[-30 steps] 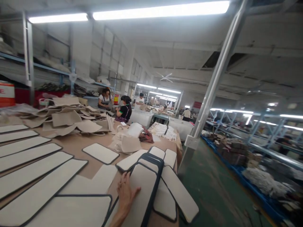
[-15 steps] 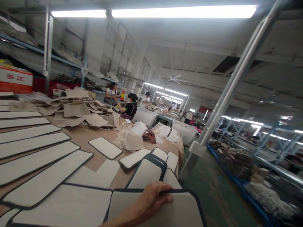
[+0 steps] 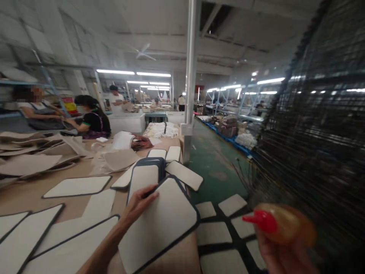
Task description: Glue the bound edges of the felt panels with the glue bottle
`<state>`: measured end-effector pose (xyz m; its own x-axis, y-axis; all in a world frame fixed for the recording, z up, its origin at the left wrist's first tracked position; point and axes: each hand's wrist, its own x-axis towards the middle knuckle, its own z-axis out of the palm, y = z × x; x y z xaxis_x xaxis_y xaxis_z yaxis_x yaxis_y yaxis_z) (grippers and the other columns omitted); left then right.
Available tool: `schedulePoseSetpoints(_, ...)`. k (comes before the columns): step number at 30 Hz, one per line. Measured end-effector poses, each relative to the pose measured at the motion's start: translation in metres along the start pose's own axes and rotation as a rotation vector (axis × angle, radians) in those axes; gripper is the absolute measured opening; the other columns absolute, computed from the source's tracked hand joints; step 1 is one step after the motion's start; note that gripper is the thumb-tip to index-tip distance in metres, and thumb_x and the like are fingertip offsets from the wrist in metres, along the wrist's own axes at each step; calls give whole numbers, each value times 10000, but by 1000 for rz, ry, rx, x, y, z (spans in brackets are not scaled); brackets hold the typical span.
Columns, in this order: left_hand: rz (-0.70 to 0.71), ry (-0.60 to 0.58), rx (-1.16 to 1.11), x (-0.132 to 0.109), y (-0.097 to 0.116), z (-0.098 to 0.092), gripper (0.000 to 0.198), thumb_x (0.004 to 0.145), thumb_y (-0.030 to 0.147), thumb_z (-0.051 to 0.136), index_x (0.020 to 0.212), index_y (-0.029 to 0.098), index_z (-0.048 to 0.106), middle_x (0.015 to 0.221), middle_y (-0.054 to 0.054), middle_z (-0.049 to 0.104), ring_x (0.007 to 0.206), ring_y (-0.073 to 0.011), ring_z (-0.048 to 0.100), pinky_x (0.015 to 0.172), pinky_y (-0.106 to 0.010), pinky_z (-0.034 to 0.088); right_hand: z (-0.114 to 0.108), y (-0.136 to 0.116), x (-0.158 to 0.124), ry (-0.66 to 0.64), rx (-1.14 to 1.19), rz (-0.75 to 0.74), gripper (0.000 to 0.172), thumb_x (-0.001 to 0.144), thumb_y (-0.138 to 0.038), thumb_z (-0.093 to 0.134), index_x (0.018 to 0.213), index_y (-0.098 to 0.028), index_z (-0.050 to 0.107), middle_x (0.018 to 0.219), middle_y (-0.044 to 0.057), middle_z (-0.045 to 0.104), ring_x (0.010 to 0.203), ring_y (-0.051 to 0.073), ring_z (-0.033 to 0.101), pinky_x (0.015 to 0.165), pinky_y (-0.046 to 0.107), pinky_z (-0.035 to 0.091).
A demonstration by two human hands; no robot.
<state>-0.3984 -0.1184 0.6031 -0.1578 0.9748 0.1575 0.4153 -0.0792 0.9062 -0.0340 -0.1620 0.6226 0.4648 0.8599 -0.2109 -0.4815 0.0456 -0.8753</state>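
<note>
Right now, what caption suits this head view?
Left hand lifts a dark-edged white panel; right hand holds a red-tipped bottle.

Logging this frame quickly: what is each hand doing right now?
Left hand: grip closed on the edge of a dark-trimmed white panel.
Right hand: holding a squeeze bottle with a red nozzle.
</note>
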Motion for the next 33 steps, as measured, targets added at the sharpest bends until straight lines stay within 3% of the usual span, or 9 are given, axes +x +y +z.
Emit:
schedulePoseSetpoints(3, -26, -75, 51, -20, 12, 13, 537, 719, 557, 615, 1067, 154, 685, 1075, -69, 697, 998, -258, 621, 860, -309, 487, -15, -9, 0, 109, 183, 145, 274, 647, -546, 635, 860, -378, 678, 1202, -63, 595, 1171, 232, 513, 849, 403, 552)
schedulePoseSetpoints(6, 23, -200, 175, -35, 38, 33, 450, 782, 481, 582, 1071, 151, 685, 1019, -68, 702, 943, -230, 628, 816, -276, 481, -27, -21, 1, 186, 234, 230, 217, 677, -495, 615, 794, -331, 697, 1128, -24, 636, 1163, 221, 521, 645, 286, 586)
schedulePoseSetpoints(8, 100, -302, 258, -40, 59, 46, 407, 820, 434, 549, 1076, 146, 682, 972, -68, 694, 898, -210, 623, 783, -255, 471, -34, -31, 4, 219, 221, 291, 227, 695, -489, 607, 808, -313, 697, 1102, -24, 649, 1217, 197, 471, 761, 277, 564)
schedulePoseSetpoints(11, 191, -440, 313, -40, 84, 57, 346, 843, 398, 524, 1007, 147, 698, 905, -56, 674, 827, -181, 609, 717, -216, 450, -40, -47, 4, 304, 277, 368, 175, 731, -417, 592, 835, -308, 680, 1092, -74, 652, 1248, 127, 424, 1039, 256, 356)
schedulePoseSetpoints(15, 273, -573, 292, -32, 104, 66, 301, 835, 376, 529, 935, 147, 697, 813, -30, 647, 754, -155, 574, 659, -184, 417, -37, -62, -7, 241, 325, 301, 221, 679, -342, 640, 899, -327, 657, 1179, -105, 607, 1281, 104, 374, 1080, 227, 254)
schedulePoseSetpoints(18, 332, -731, 258, -27, 117, 70, 292, 833, 375, 530, 875, 140, 697, 742, -12, 621, 700, -142, 548, 615, -176, 392, -34, -58, -11, 140, 295, 127, 362, 549, -401, 743, 893, -320, 667, 1155, -40, 630, 1243, 197, 440, 1032, 322, 368)
schedulePoseSetpoints(21, 378, -895, 197, -22, 129, 67, 310, 832, 396, 536, 839, 132, 699, 701, -5, 610, 654, -135, 536, 579, -174, 381, -33, -47, -11, -4, 261, -84, 429, 489, -424, 812, 883, -322, 675, 1046, 4, 676, 964, 219, 626, 861, 351, 516)
schedulePoseSetpoints(25, 490, -1074, 85, -7, 137, 55, 336, 799, 436, 589, 853, 128, 712, 701, -23, 635, 646, -146, 556, 611, -186, 421, -34, -37, -17, -13, 211, -196, 520, 473, -379, 830, 960, -310, 659, 987, 38, 691, 827, 204, 654, 703, 295, 554)
schedulePoseSetpoints(33, 664, -1377, 79, 18, 145, 42, 365, 850, 405, 545, 1059, 155, 709, 940, -94, 711, 828, -192, 628, 742, -216, 470, -23, -42, -52, -219, 77, -245, 698, 605, -334, 773, 1244, -291, 498, 1140, 91, 632, 1067, 265, 578, 973, 474, 433)
